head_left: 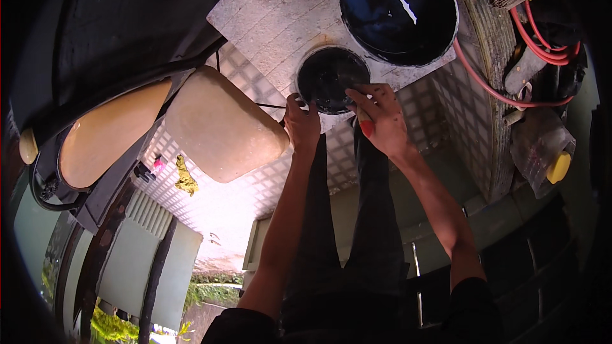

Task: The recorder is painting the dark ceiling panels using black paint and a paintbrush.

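A small round black tub (331, 48), dark inside, stands on the near part of a pale, stained board. My left hand (301, 121) grips its near left rim, with thumb and fingers closed there. Over the tub's near right edge is my right hand (384, 116), closed round a handled tool with a pale, red-ended handle (365, 126). The tool's working end is hidden by my fingers and the dark tub. Dark smudges mark my right fingers. Just beyond and to the right sits a larger black basin (357, 33), holding dark liquid that reflects a white streak of light.
The pale board (274, 16) lies under both vessels. At left are a beige-seated chair (220, 124) and a yellow crumpled cloth (185, 176) on the tiled floor. To the right, a red hose (468, 73) loops past a wooden block (488, 32) and a plastic bag (542, 140).
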`<state>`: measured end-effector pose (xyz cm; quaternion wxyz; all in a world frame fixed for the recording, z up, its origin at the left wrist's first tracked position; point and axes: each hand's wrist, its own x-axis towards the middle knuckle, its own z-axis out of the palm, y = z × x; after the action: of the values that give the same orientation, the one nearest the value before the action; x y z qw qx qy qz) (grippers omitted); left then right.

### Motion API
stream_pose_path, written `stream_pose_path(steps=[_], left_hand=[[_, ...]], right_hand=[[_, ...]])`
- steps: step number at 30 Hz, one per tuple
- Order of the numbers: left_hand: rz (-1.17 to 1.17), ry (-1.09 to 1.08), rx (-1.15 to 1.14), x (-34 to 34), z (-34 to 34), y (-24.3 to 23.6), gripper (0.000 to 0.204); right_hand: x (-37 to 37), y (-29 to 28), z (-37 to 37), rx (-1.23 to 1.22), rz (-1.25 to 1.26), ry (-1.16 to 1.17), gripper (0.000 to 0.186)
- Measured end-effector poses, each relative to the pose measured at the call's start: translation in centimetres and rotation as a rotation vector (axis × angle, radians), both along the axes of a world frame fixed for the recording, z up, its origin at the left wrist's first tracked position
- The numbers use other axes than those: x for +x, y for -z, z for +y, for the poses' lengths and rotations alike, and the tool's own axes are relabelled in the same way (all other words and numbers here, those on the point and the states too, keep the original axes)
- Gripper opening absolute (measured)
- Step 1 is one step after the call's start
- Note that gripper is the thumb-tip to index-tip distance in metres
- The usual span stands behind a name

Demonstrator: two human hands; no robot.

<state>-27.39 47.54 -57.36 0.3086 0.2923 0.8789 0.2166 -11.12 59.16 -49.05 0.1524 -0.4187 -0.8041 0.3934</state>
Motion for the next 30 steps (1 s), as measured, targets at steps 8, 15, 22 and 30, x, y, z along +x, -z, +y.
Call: stream_pose_path(steps=[8,15,22,30], left_hand=[[-0.143,-0.18,0.065,-0.6,0.2,0.8,0.023],[-0.255,-0.192,0.044,-2.3,-0.2,1.4,0.023],[-0.286,-0.174,0.071,-2.3,0.1,0.8,0.02],[-0.282,-0.168,0.072,-3.0,-0.4,1.2,0.021]], right_hand=[[-0.9,3.1,-3.7,0.084,-0.114,-0.128,0.035],[-0.8,2.8,-6.5,0.049,-0.117,-0.175,0.036],[-0.9,1.6,-6.4,0.022,-0.036,0.055,0.021],[-1.2,0.9,-2.9,-0.503,0.4,0.729,0.016]])
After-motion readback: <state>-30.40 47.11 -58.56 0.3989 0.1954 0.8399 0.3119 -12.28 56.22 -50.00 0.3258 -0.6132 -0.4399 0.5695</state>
